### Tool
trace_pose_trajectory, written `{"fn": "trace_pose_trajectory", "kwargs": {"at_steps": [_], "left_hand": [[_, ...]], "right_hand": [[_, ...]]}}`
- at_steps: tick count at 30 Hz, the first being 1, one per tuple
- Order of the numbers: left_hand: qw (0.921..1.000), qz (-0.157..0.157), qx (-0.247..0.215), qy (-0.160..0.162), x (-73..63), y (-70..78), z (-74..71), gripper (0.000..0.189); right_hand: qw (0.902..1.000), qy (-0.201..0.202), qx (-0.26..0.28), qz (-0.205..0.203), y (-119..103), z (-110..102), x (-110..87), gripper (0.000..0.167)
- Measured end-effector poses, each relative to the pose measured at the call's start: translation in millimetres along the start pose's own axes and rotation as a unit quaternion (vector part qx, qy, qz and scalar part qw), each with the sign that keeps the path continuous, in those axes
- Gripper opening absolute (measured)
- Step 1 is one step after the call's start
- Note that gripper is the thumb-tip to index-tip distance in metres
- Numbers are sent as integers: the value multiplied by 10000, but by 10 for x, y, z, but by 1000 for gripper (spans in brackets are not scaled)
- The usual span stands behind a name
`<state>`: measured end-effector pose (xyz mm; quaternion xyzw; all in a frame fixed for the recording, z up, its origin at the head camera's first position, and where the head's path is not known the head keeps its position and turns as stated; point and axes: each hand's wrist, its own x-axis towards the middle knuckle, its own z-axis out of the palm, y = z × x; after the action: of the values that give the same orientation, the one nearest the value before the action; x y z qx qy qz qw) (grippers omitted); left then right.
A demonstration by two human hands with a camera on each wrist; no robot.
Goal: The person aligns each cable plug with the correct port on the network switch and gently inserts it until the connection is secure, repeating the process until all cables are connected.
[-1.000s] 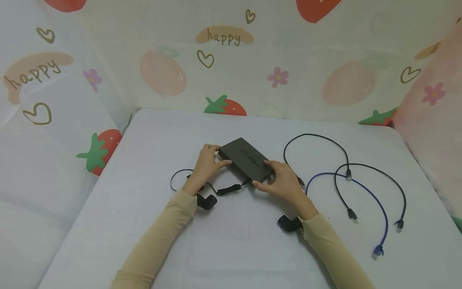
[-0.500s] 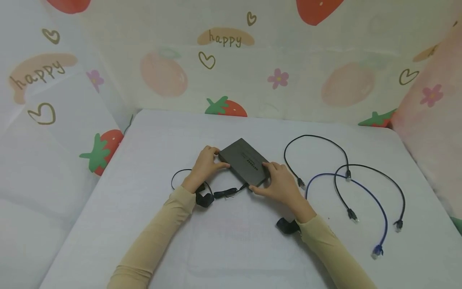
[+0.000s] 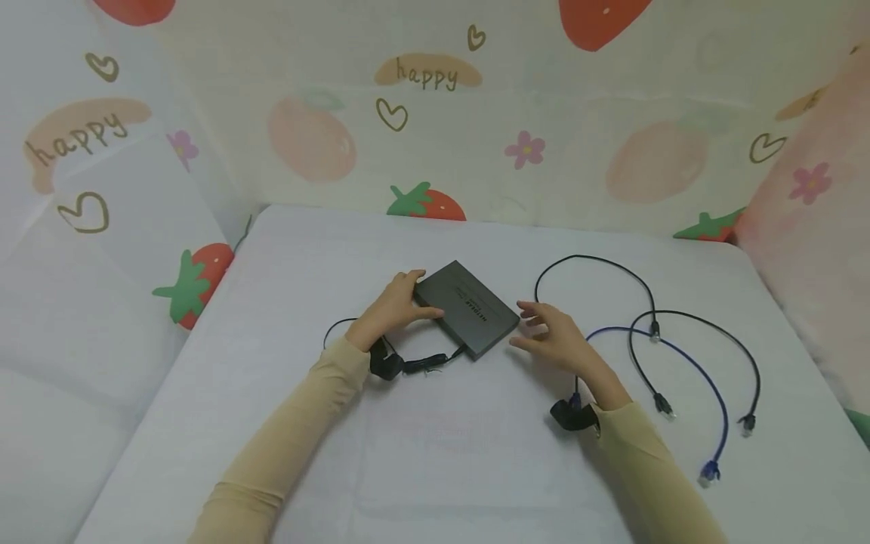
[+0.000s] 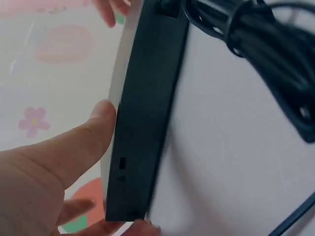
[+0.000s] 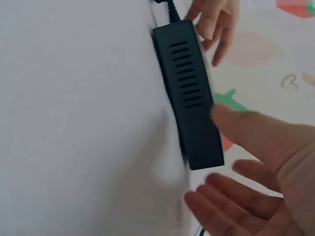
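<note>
A flat dark-grey network switch [image 3: 469, 308] with NETGEAR lettering lies on the white table, turned at an angle. My left hand [image 3: 394, 306] holds its left end, thumb along the near edge and fingers around the far-left corner. In the left wrist view the thumb [image 4: 98, 128] presses against the edge of the casing. Off the right corner hovers my right hand [image 3: 557, 340], fingers spread and holding nothing. The right wrist view has the vented side [image 5: 189, 93] in front of that hand. A black power cord [image 3: 426, 364], bundled, runs into the near side of the switch.
To the right lie two black network cables [image 3: 605, 258] and a blue network cable [image 3: 714, 385], loosely looped and crossing. The right hand overlaps part of them in the head view. Printed cloth walls [image 3: 571, 151] stand behind and beside the table.
My right hand has let go of the switch's right corner and moved right, its fingers opening. The switch has been lowered from a slight tilt to flat, and my left hand stays on it.
</note>
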<state>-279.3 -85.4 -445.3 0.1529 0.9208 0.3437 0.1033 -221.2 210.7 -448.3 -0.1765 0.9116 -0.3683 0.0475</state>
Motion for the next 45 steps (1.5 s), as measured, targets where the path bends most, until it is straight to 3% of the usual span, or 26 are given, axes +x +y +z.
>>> {"fn": "trace_pose_trajectory", "kwargs": {"at_steps": [5,13,21,33,45], "left_hand": [[9999,-141,-28,89,40,-1,-3,84],[9997,-128,35,186,71,25,-21,72],[9999,-22,-77,139,141,44,-33,69],[9987,-137,-365,-322,246,7,-98,67],[9967,259,-316,-706,373,-17,-152,62]], "right_hand": [[9994,294,157,78,33,42,31,38],[9963,850,64,86,54,118,64,23],[9964,835,-21,151,8,128,6,19],[9950,993,-132,13,-57,227,-62,17],[9912,1282,49,318,-223,431,-162,15]]}}
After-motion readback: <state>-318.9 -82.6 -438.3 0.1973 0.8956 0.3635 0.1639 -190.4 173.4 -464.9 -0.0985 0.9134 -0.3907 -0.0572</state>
